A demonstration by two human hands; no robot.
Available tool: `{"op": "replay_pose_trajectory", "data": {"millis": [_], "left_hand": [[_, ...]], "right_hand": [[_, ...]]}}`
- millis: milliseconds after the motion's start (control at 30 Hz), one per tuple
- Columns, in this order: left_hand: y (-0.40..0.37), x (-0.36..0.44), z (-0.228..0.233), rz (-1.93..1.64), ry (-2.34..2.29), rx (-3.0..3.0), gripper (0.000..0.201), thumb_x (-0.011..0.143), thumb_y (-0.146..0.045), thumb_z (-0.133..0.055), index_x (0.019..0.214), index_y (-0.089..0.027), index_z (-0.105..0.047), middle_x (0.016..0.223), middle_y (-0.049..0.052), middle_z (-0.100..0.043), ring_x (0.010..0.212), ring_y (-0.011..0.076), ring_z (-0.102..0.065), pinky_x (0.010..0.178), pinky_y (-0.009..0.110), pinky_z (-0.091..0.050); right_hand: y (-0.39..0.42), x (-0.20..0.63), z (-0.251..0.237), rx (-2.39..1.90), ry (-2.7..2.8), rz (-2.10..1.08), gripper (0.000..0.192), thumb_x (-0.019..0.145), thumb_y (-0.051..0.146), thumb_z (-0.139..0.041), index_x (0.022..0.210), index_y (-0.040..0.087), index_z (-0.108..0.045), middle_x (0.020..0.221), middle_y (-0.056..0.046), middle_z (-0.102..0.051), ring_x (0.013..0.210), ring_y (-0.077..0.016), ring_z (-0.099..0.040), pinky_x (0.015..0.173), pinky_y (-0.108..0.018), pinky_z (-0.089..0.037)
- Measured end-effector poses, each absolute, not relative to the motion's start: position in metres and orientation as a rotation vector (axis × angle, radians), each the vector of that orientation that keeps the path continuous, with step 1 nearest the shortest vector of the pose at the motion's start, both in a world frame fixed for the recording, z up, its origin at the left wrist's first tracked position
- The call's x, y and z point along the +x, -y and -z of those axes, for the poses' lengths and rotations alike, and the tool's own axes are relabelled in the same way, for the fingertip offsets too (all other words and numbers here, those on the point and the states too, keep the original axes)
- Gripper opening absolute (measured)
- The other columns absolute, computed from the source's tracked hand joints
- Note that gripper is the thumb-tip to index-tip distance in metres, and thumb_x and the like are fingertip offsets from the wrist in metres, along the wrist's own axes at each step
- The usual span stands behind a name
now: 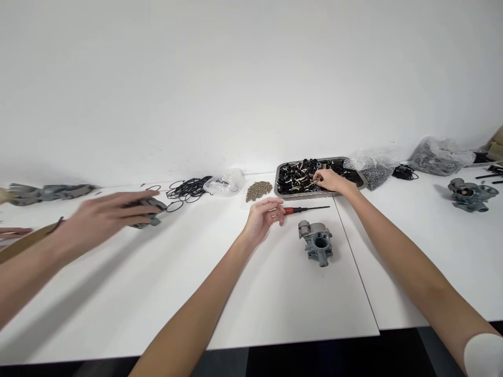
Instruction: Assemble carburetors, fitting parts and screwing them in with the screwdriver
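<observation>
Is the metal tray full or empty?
Full: the metal tray holds a heap of small black parts, and the right hand reaches into them.

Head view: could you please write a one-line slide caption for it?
Right hand picks in the parts tray; left hand rests beside a red-handled screwdriver and carburetor body.

We see a shallow metal tray (280, 173) right of centre frame, heaped with small black parts (298, 177). Just below it lies a red-handled screwdriver (304, 210), tip pointing right, and beneath that a grey carburetor body (317, 242) resting on the white table.
</observation>
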State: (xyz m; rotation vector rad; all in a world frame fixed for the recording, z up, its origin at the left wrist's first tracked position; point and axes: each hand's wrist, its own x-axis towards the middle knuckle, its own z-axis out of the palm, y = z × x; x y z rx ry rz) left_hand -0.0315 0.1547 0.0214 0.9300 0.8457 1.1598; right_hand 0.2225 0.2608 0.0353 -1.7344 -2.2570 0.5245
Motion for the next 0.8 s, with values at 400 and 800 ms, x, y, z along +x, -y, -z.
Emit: {"op": "replay_pose_trajectory", "data": {"millis": [400, 800], "left_hand": [[-0.155, -0.033, -0.022, -1.153, -0.831, 0.935, 0.013, 0.065, -0.018, -0.07, 0.075, -0.01, -0.067, 0.062, 0.005, -0.062, 0.051, 0.0145, -0.055, 0.046, 0.029, -0.045], [-0.155, -0.033, -0.024, -1.162, -0.829, 0.956, 0.015, 0.066, -0.019, -0.072, 0.076, -0.01, -0.066, 0.061, 0.005, -0.062, 0.049, 0.0144, -0.055, 0.046, 0.03, -0.045]], "right_hand": [[-0.261, 0.227, -0.039, -1.709, 2.268, -0.552, 0.012, 0.091, 0.016, -0.062, 0.09, 0.015, -0.075, 0.105, -0.013, -0.073, 0.091, -0.0228, -0.067, 0.083, -0.033, -0.051], [-0.254, 0.238, -0.063, -1.546, 2.207, -0.478, 0.017, 0.09, 0.02, -0.061, 0.089, 0.014, -0.077, 0.101, -0.012, -0.073, 0.08, -0.019, -0.062, 0.079, -0.034, -0.049]]}}
